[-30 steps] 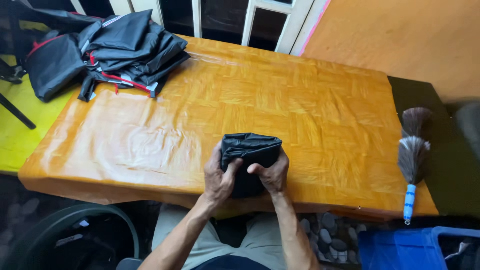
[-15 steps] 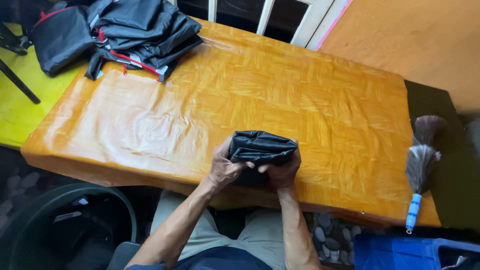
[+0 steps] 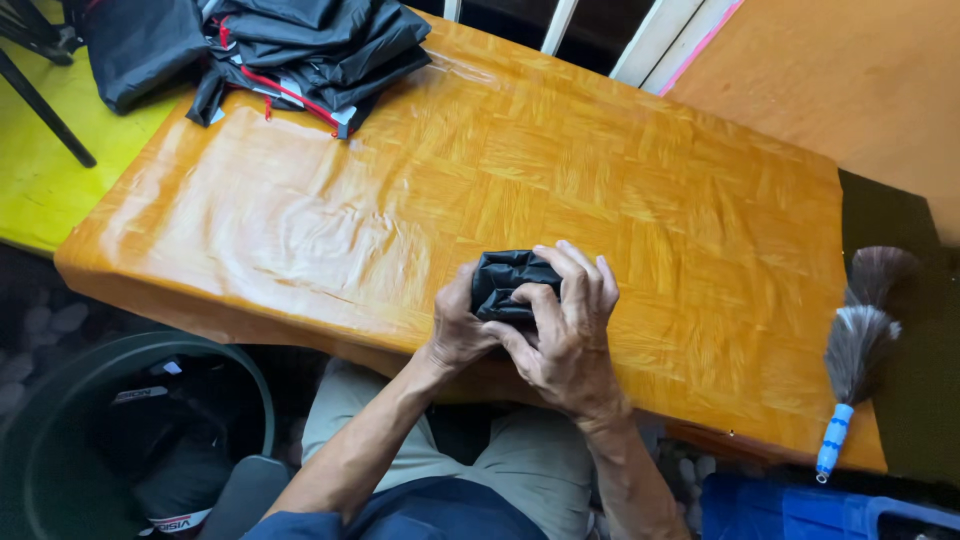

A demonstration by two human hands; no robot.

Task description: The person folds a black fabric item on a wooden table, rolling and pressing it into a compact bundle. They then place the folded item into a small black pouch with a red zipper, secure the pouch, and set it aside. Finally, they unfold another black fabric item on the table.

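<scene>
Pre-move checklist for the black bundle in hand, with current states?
1. Both hands on the bundle: ok. Left hand grips its left side; right hand wraps over the top and right.
2. Black fabric bundle compact: ok, no loose ends visible.
3. Bundle supported: ok, it rests on the orange table near the front edge.
4. Pile of black fabric apart from the hands: ok, at the far left corner.
5. Feather duster out of the way: ok, off the right end.
6. Bundle fastened: cannot tell, hidden by fingers.
</scene>
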